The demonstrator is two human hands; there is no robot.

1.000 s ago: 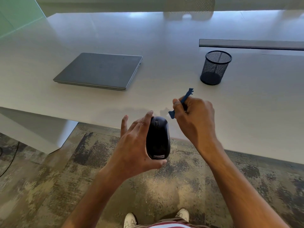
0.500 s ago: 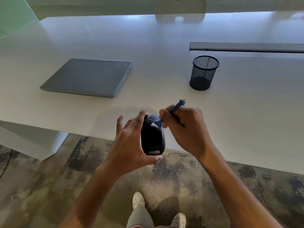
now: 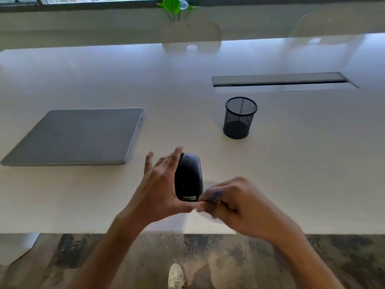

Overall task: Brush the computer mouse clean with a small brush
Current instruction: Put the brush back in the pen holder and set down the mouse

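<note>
Above the white counter (image 3: 291, 163), the left hand (image 3: 160, 190) grips the black computer mouse (image 3: 188, 177) while the right hand (image 3: 235, 203) pinches a small blue brush (image 3: 214, 196) at its near end.

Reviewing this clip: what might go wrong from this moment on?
1. The left hand holds the black mouse in the air between fingertips and thumb only; brush pressure might knock it onto the white desk.
2. The blue brush is mostly hidden inside the right hand, so its short exposed tip may slip or miss crevices.
</note>
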